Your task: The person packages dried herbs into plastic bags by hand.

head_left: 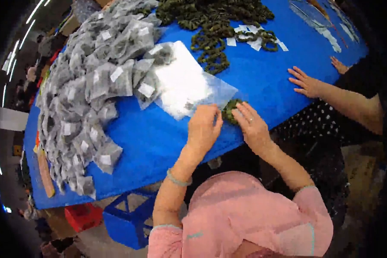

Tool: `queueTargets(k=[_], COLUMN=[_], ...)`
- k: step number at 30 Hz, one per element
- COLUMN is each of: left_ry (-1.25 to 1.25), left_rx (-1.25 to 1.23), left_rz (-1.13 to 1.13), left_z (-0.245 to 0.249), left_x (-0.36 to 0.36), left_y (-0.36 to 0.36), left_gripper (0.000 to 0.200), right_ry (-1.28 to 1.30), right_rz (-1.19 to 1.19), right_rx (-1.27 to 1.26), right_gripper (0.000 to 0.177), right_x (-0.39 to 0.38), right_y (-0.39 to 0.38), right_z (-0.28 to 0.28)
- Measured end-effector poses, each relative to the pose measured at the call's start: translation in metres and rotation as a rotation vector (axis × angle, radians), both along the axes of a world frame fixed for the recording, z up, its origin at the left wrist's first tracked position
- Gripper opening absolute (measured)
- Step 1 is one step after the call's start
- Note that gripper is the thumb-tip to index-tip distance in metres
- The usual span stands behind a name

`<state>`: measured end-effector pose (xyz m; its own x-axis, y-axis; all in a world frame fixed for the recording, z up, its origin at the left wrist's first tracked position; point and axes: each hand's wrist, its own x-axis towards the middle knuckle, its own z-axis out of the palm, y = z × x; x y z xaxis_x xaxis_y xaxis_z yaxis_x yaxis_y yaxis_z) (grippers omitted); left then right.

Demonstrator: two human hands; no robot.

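Observation:
A dark green ring-shaped item [232,111] lies at the near edge of the blue table, between my two hands. My right hand [252,126] rests its fingers on that item's right side. My left hand [205,124] is closed at its left, fingertips pinched at the lower edge of a clear plastic bag [221,89]; the pinched part is too small to make out. The bag overlaps a white stack of sheets [182,75]. Beyond it, a heap of dark green rings [210,49] reaches toward my hands.
Many grey bagged packets [94,77] with white labels cover the left side. White tags [253,38] lie beside the green rings. At right, another person's hands [307,84] rest at the table [159,146]. A blue stool [131,217] and red container [84,216] stand below.

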<state>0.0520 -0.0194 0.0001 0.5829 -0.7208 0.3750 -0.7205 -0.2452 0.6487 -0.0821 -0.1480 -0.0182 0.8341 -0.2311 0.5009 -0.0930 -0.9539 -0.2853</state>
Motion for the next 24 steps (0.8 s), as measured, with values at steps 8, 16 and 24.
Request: queueTargets(k=[8, 16, 24], left_ry=[-0.258, 1.322, 1.304], left_rx=[-0.185, -0.827, -0.874], left_rz=[0.215, 0.479, 0.378], left_z=[0.0, 0.007, 0.005], left_x=[-0.004, -0.02, 0.008], left_y=[0.013, 0.044, 0.013], left_gripper=[0.022, 0.03, 0.037], right_ry=[0.018, 0.072, -0.046], right_rz=[0.184, 0.132, 0.231], right_rx=[-0.152, -0.108, 0.191], right_gripper=[0.036, 0.041, 0.039], right_x=[0.03, 0.055, 0.067], right_y=[0.002, 0.018, 0.027], right_z=[0.004, 0.005, 0.001])
